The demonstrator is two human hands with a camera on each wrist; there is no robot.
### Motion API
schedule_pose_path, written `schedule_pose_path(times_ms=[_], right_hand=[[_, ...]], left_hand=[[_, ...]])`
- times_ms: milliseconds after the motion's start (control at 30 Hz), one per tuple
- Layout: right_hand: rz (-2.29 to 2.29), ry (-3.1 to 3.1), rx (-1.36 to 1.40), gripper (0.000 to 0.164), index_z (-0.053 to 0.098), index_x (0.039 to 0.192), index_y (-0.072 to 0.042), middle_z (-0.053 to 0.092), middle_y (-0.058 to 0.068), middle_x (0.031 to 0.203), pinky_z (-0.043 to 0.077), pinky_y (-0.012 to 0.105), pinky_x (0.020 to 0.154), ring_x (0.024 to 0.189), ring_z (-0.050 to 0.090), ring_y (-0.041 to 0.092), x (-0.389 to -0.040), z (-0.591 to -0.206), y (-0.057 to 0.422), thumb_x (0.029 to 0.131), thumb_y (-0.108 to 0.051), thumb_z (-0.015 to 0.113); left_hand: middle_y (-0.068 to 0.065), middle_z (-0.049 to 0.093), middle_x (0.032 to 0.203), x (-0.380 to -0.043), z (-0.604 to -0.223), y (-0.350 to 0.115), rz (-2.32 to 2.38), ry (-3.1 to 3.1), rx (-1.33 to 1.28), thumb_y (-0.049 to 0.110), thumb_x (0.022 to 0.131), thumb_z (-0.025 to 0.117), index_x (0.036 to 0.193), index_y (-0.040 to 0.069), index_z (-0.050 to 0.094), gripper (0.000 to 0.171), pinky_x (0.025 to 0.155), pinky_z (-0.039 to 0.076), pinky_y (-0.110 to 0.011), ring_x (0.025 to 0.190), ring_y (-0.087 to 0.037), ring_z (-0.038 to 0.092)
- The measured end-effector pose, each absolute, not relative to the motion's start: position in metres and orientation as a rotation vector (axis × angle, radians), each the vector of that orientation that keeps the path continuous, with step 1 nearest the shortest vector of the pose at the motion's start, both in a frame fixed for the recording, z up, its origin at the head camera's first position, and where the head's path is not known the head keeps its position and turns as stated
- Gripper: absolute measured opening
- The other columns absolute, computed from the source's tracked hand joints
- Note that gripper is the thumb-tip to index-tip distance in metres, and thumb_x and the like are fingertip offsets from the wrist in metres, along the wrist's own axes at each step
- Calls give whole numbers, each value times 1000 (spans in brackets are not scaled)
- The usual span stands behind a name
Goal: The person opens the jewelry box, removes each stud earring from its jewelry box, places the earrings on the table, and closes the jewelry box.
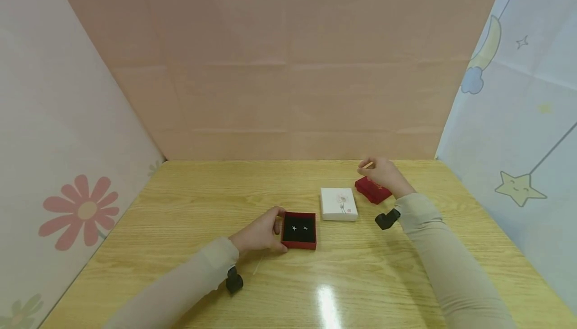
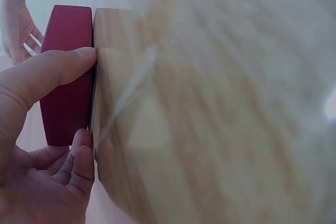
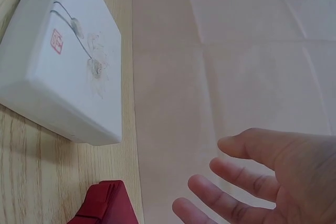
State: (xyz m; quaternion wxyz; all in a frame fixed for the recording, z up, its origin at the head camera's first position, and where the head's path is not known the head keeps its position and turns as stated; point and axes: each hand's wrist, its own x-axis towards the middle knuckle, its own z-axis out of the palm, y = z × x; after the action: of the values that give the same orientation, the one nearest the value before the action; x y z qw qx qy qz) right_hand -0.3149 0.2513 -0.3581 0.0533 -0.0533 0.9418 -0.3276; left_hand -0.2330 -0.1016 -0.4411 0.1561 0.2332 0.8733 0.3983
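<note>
My left hand (image 1: 263,231) grips the left side of a small red jewelry box (image 1: 299,245). Its thumb (image 2: 68,69) lies along one wall and its fingers curl by a corner. On the box's black cushion (image 1: 299,236) are two small silvery star-shaped earrings (image 1: 294,228). My right hand (image 1: 383,173) hangs with loosely bent, spread fingers and nothing in them. In the head view it overlaps a red lid (image 1: 372,190), which shows a ribbon bow (image 3: 100,203) in the right wrist view. Left of the lid sits a white box (image 1: 339,204) with a flower drawing and a red stamp.
Everything rests on a wood-grain table (image 1: 216,184). A thin pale strip (image 1: 258,265) lies near my left wrist. A plain pinkish backdrop (image 1: 279,68) rises behind, and patterned sheets (image 1: 532,118) stand at both sides.
</note>
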Motion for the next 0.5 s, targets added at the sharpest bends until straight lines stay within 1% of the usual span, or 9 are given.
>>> schedule_pose_path(times_ms=[133,200,267,400,500], right_hand=[[-986,2860,-158,36,56,121,-3,60,27,123,50,31,71,103,62,36,-314,-356,250,97,-30,55],[-982,2866,-156,36,57,120,-4,60,27,122,49,32,70,103,62,37,-313,-355,249,97,-30,56],[-975,2880,-165,34,58,119,-4,61,26,121,50,35,74,104,62,37,-311,-355,247,96,-30,57],[-968,2927,-243,32,60,115,-5,63,24,118,48,48,87,107,59,39,-304,-355,235,96,-31,59],[-1021,2920,-374,32,61,116,-6,63,21,118,48,51,90,109,59,39,-292,-355,220,96,-30,60]], left_hand=[[-5,53,89,-234,-441,-101,1127,2513,672,10,65,90,135,1,39,86,67,41,-28,81,-17,48],[-5,53,89,-234,-441,-101,1120,2520,676,11,65,90,135,1,39,86,67,41,-28,81,-17,48],[-5,53,90,-234,-441,-101,1113,2525,679,11,65,90,135,1,39,87,68,41,-28,82,-17,48],[-6,53,91,-233,-439,-102,1108,2519,686,11,66,89,135,0,39,86,66,41,-27,82,-18,48],[-6,53,91,-232,-439,-102,1105,2515,683,11,66,89,135,0,39,86,65,41,-27,83,-18,48]])
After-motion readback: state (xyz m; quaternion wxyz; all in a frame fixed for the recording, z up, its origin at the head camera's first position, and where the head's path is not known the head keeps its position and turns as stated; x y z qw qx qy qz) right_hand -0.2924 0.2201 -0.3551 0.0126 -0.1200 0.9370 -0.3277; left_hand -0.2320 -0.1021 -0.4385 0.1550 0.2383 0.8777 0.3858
